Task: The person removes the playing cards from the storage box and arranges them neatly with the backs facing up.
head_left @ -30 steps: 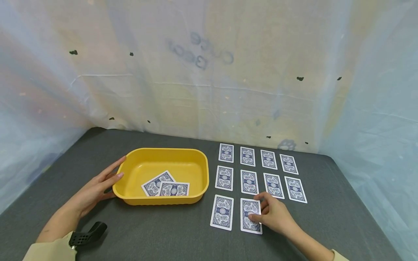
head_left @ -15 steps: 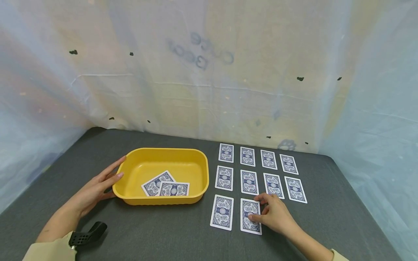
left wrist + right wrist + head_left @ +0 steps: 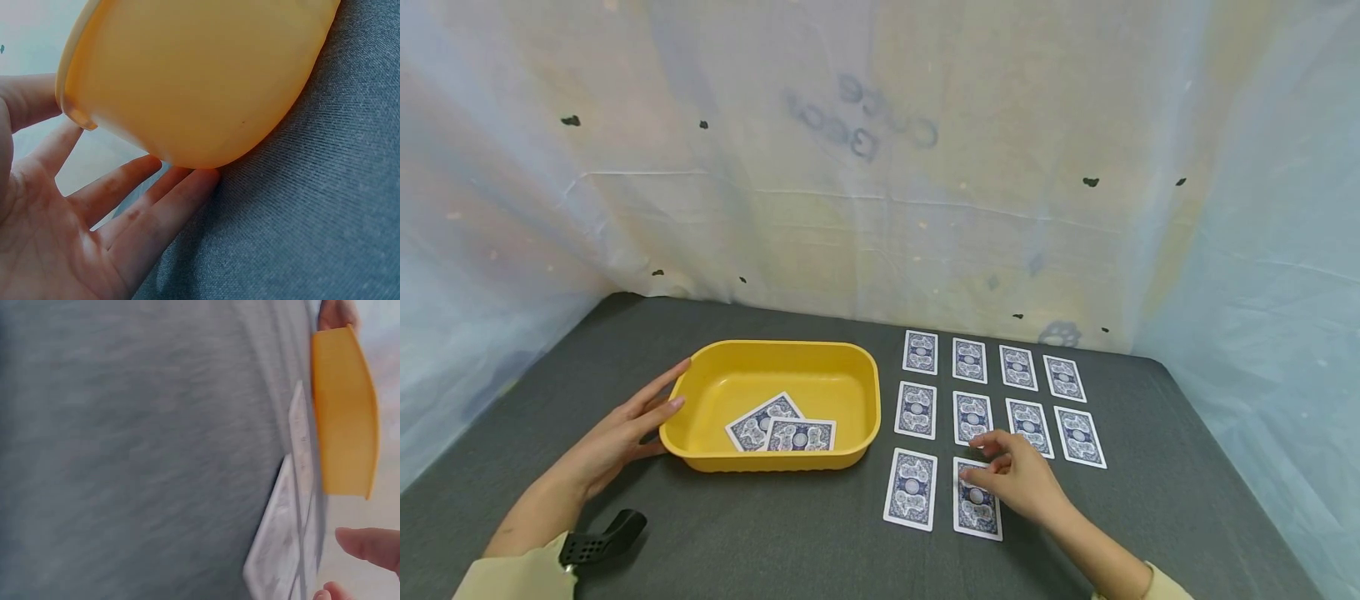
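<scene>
At the left end of a yellow plastic tray point(image 3: 718, 458), my left hand point(image 3: 625, 429) rests spread fingertips against the outer wall. The left wrist view has these fairly straight fingers touching the tray's side point(image 3: 206, 81). Two playing cards point(image 3: 801, 435) lie face down inside, one overlapping the other. My right hand point(image 3: 1026, 479) hovers over the upper part of a face-down playing card point(image 3: 977, 517) in the front row, thumb and fingers loosely bent and holding nothing. In the right wrist view, blurred cards point(image 3: 275, 537) lie below the thumb point(image 3: 369, 544).
More face-down cards stand in rows right of the tray, including a front-row neighbour point(image 3: 910, 492) and a far-right card point(image 3: 1079, 437). The dark grey table point(image 3: 760, 542) ends at a pale hanging sheet point(image 3: 880, 250). A black wristband point(image 3: 602, 542) is at the left wrist.
My right hand has lifted off the front-row card and shifted slightly left and away from me. That card stays in place. The left hand and tray have not moved.
</scene>
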`<state>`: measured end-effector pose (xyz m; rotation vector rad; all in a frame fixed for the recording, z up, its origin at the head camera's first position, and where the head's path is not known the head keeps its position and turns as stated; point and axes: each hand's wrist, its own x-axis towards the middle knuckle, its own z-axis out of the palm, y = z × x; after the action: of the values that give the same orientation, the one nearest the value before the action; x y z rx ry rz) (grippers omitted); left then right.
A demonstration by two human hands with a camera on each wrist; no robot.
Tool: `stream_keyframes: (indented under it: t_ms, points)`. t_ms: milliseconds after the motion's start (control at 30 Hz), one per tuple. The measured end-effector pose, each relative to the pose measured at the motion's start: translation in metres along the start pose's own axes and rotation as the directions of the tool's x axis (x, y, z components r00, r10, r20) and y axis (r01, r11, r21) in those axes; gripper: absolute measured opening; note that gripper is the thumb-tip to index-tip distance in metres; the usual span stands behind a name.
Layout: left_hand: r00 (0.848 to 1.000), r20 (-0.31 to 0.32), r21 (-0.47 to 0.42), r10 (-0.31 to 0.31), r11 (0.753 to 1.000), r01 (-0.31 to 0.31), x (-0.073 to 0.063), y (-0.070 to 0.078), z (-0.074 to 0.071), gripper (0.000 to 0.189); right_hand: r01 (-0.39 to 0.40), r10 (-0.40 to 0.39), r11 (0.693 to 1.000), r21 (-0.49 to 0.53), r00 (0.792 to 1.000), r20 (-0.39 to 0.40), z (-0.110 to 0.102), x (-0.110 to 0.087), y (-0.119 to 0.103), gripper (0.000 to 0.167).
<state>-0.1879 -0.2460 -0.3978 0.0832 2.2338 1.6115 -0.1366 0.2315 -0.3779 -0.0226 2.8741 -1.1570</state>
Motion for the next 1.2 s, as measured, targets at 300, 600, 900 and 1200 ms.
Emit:
stream_keyframes:
  t_ms: [300, 600, 900, 1200]
  points:
    - [1.000, 0.006, 0.001, 0.009, 1.000, -0.009, 0.000, -0.001, -0.001, 0.066, 0.000, -0.004, 0.985, 0.173, 1.000, 0.018, 0.006, 0.016, -0.026, 0.037]
    - [1.000, 0.004, -0.003, 0.000, 1.000, 0.000, -0.001, 0.000, -0.001, 0.067, 0.043, -0.061, 0.940, 0.338, 0.997, 0.043, 0.019, 0.035, -0.054, 0.035]
    - [1.000, 0.005, -0.005, 0.001, 1.000, -0.001, -0.001, 0.000, -0.001, 0.067, 0.042, -0.078, 0.910, 0.413, 0.994, 0.072, 0.032, 0.048, -0.084, 0.033]
    - [1.000, 0.014, -0.024, 0.019, 1.000, -0.019, -0.002, 0.000, -0.001, 0.065, 0.071, -0.138, 0.877, 0.475, 0.984, 0.109, 0.046, 0.057, -0.112, 0.031]
